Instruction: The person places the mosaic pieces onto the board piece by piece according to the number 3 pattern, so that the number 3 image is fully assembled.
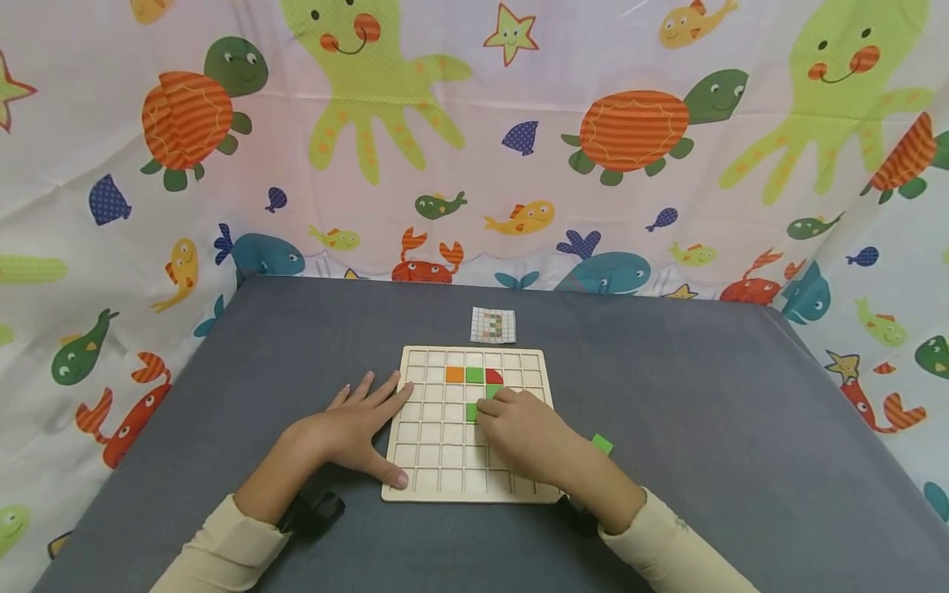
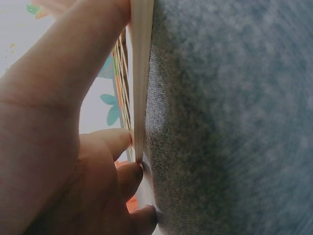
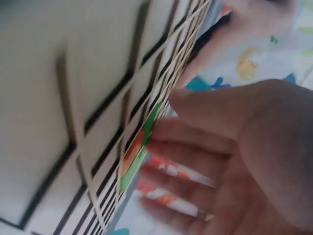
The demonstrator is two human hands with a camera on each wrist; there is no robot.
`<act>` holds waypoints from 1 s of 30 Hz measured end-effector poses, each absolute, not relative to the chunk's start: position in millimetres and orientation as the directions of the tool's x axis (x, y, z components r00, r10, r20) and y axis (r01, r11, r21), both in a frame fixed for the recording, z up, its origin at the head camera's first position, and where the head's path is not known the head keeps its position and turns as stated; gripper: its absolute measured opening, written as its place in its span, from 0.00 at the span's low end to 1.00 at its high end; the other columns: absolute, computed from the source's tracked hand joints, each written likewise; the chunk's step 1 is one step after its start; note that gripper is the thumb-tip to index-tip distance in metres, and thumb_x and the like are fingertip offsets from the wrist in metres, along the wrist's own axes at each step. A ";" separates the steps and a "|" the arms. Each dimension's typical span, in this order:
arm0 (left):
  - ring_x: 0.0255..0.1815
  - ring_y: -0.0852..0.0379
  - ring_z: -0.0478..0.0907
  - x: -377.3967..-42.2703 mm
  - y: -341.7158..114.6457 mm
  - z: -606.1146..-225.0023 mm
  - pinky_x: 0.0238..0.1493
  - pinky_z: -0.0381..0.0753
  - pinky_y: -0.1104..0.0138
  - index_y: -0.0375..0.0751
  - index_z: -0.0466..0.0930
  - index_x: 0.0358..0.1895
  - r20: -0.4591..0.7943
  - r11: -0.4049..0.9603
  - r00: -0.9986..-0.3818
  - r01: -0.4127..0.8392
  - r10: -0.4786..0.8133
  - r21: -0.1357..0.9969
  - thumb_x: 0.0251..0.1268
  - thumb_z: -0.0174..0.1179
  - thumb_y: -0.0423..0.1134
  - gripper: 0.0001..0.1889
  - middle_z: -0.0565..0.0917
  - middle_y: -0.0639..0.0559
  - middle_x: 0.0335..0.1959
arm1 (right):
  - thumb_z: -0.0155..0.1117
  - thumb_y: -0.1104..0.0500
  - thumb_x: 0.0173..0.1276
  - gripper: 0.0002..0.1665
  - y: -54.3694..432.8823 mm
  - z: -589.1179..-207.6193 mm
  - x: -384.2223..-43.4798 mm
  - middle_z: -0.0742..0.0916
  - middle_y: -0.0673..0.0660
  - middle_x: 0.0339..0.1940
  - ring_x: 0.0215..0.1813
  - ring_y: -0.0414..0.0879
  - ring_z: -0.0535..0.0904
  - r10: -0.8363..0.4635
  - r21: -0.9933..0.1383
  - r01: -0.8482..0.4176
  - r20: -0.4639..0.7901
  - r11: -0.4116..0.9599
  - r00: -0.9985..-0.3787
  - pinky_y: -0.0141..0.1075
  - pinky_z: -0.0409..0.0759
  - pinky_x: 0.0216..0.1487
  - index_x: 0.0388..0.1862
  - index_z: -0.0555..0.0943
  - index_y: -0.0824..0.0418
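Observation:
A light wooden grid board [image 1: 427, 433] lies on the grey table. My left hand [image 1: 354, 430] rests spread along its left edge, thumb on the near corner. Over the board's middle, my right hand [image 1: 528, 435] has thumb and index fingertips at a green square tile [image 1: 471, 413], pinching it; the hand partly covers it. Beyond it lie an orange tile [image 1: 455, 375], another green tile [image 1: 474, 375], a red quarter-round tile [image 1: 493, 376] and a green tile [image 1: 494, 391]. In the right wrist view, an orange-red tile [image 3: 132, 151] shows beside the fingertips.
A small printed pattern card [image 1: 493, 325] lies beyond the board's far edge. One loose green tile [image 1: 602, 445] sits on the table to the right, beside the right forearm. A curtain [image 1: 474, 165] with sea animals hangs behind the grey table [image 1: 704, 428].

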State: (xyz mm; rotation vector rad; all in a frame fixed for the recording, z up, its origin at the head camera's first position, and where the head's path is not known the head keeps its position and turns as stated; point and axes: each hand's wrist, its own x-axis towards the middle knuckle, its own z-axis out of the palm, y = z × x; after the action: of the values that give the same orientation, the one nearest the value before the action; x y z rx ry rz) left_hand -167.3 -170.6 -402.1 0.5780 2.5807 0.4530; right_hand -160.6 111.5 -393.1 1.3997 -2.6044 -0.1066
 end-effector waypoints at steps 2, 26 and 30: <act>0.80 0.34 0.31 -167.0 -170.2 -401.6 0.72 0.33 0.36 0.49 0.44 0.83 -0.358 0.860 -0.809 0.317 0.465 0.400 0.37 0.73 0.74 0.70 0.40 0.45 0.83 | 0.68 0.53 0.68 0.19 114.0 -392.0 -152.5 0.85 0.59 0.56 0.56 0.55 0.80 -0.818 0.131 -0.808 0.087 0.575 -0.568 0.45 0.81 0.51 0.52 0.84 0.65; 0.80 0.35 0.30 -167.6 -166.8 -404.9 0.72 0.33 0.36 0.49 0.43 0.83 -0.365 0.860 -0.806 0.316 0.466 0.400 0.36 0.71 0.76 0.71 0.40 0.45 0.83 | 0.71 0.71 0.59 0.17 224.3 -369.4 -152.1 0.84 0.52 0.43 0.41 0.45 0.80 -0.585 -0.242 -0.545 -0.138 0.803 -0.799 0.45 0.82 0.44 0.46 0.86 0.58; 0.80 0.36 0.29 -168.2 -168.7 -405.8 0.73 0.33 0.37 0.50 0.41 0.83 -0.377 0.866 -0.803 0.316 0.462 0.388 0.35 0.70 0.78 0.72 0.38 0.46 0.83 | 0.75 0.72 0.53 0.22 239.6 -373.5 -153.0 0.82 0.50 0.41 0.41 0.46 0.79 -0.540 -0.238 -0.494 -0.193 0.836 -0.819 0.47 0.82 0.45 0.46 0.85 0.56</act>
State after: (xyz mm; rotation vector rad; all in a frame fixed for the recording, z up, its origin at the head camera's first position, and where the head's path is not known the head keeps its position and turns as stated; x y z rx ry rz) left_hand -168.2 -168.7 -405.8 0.5693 2.5692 0.4249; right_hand -153.0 239.6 -373.5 0.9322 -3.2518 0.3050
